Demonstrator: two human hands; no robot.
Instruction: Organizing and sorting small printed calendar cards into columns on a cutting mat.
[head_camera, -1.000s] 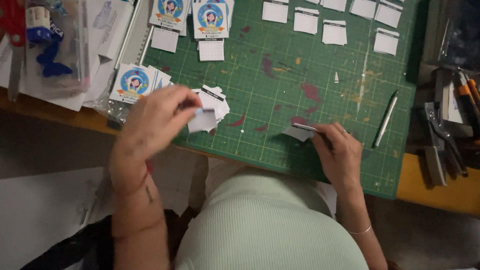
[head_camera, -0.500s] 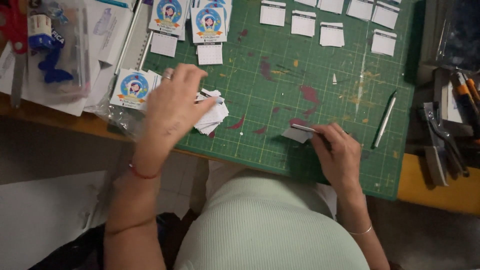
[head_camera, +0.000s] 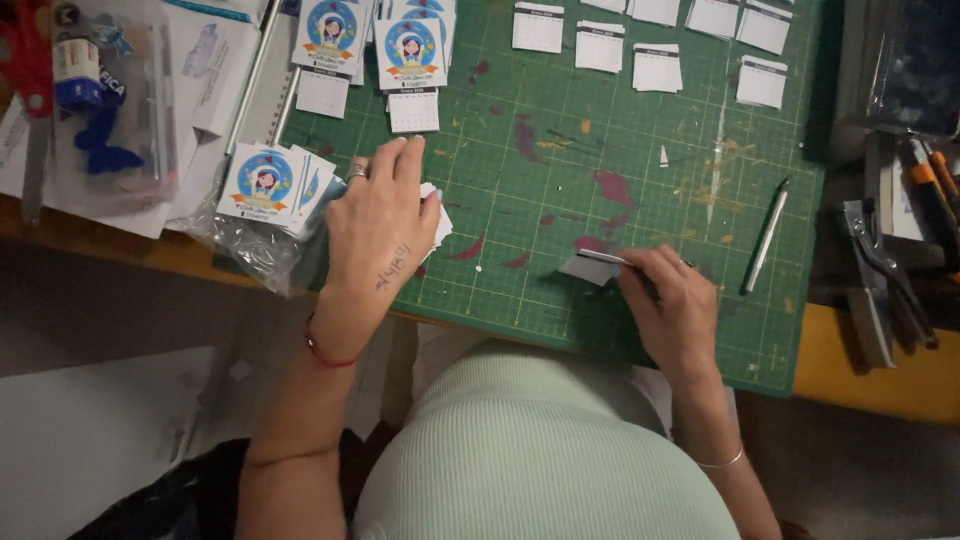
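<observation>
My left hand (head_camera: 383, 225) lies palm down over a small stack of white paper cards (head_camera: 439, 222) at the near left edge of the green cutting mat (head_camera: 620, 200), fingers spread on it. My right hand (head_camera: 672, 300) rests on the mat near its front edge and holds a thin metal tool (head_camera: 603, 257) laid across a small white card (head_camera: 586, 268). Printed cards with a round blue picture (head_camera: 263, 180) lie in a clear plastic bag just left of my left hand.
Rows of small white cards (head_camera: 658, 68) and two picture cards (head_camera: 410, 50) lie along the mat's far side. A silver pen-like knife (head_camera: 767, 236) lies right of my right hand. Pliers and cutters (head_camera: 885, 270) sit at right, a clear pouch with scissors (head_camera: 90, 100) at left.
My left hand has moved away from me and come down flat on the stack of white cards. My right hand has stayed put with the tool on the card.
</observation>
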